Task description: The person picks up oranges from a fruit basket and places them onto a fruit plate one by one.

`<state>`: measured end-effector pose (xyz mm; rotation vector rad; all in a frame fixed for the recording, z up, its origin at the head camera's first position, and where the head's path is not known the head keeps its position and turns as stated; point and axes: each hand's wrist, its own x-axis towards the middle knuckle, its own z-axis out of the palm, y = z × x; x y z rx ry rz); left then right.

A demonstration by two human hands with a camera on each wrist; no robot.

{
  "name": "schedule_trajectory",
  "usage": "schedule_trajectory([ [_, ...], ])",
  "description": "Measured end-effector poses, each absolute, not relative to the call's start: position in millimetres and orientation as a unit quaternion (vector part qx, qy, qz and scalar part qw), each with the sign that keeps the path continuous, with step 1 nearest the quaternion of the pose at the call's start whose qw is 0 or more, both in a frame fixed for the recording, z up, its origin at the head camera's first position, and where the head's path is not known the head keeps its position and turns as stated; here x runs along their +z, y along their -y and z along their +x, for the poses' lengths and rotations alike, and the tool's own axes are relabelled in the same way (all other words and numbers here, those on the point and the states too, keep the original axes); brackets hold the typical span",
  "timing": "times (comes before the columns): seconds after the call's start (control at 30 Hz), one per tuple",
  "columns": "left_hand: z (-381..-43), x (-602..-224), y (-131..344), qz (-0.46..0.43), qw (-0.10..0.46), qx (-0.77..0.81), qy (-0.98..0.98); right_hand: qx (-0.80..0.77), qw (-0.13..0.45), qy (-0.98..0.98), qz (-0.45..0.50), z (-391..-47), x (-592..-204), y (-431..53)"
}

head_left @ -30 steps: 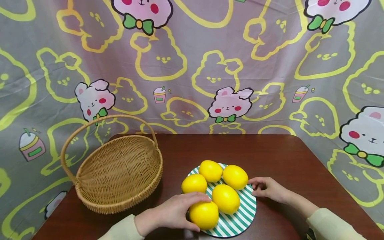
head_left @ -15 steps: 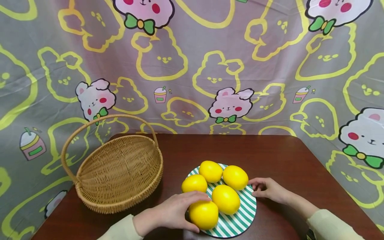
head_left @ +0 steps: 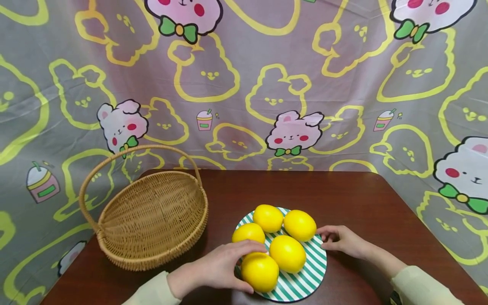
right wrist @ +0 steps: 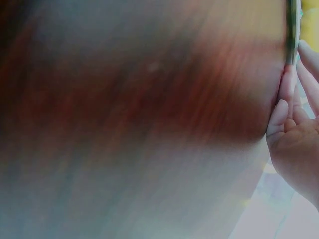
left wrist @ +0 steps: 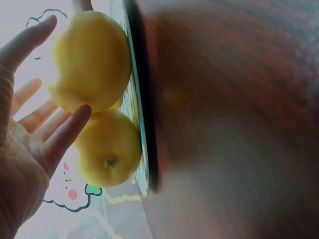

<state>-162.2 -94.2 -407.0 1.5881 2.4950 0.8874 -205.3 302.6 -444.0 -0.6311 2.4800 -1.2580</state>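
Several yellow lemons stand on a round plate [head_left: 314, 275] with green and white stripes, in the head view. My left hand [head_left: 223, 264] is beside the nearest lemon [head_left: 260, 273], its thumb and fingers spread around the near-left side. In the left wrist view the fingers of the left hand [left wrist: 30, 134] are fairly straight and the palm stands off from the lemons. My right hand [head_left: 345, 241] pinches the plate's right rim between thumb and fingers. The right wrist view has this hand [right wrist: 299, 129] right at the thin plate edge [right wrist: 291, 30].
An oval wicker basket [head_left: 152, 216] with a tall arched handle stands left of the plate, with nothing inside. Both are on a dark brown table [head_left: 343, 195]. A curtain [head_left: 228, 63] printed with rabbits hangs close behind and along both sides.
The left hand's fingers have loosened slightly around the nearest lemon, and more of its top shows. The right hand stays at the plate's rim. Lemons and basket keep their places.
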Motion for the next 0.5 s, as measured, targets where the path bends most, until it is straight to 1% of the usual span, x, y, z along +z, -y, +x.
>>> schedule_trajectory([
  [0.23, -162, -403, 96, 0.515, 0.027, 0.320, -0.795, -0.443, 0.131, -0.850, -0.254, -205, -442, -308],
  [0.5, -161, -392, 105, 0.467, 0.082, 0.393, -0.788, -0.452, 0.143, -0.850, -0.231, -201, -432, -312],
])
